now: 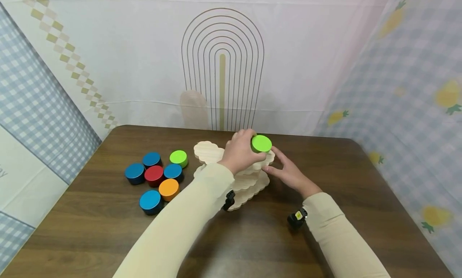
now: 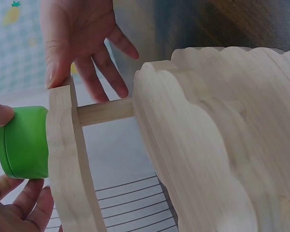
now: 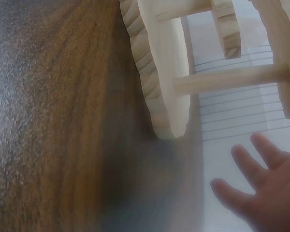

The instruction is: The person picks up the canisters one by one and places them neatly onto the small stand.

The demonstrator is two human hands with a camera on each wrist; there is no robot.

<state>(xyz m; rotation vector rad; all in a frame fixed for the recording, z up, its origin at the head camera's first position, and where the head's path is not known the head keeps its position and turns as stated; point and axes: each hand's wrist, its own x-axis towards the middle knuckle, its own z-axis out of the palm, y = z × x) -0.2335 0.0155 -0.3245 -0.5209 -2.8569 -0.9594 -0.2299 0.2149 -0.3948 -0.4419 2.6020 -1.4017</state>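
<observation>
A tiered wooden stand (image 1: pixel 249 189) with scalloped, cloud-shaped boards joined by round posts (image 2: pixel 106 112) stands on the table. My left hand (image 1: pixel 239 151) grips a round green tin (image 1: pixel 261 143) by its sides at the stand's top board (image 2: pixel 70 159). In the left wrist view the tin (image 2: pixel 25 142) meets that board's face. My right hand (image 1: pixel 288 171) is at the right side of the stand. Its thumb touches the edge of the top board, while the other fingers extend loosely, as the right hand (image 3: pixel 275 193) in the right wrist view also shows.
Left of the stand is a group of round tins: several blue ones (image 1: pixel 150 201), a red one (image 1: pixel 154 175), an orange one (image 1: pixel 169 189) and another green one (image 1: pixel 178 158). All rest on the brown wooden table (image 1: pixel 252 246). A patterned curtain (image 1: pixel 144 49) hangs behind.
</observation>
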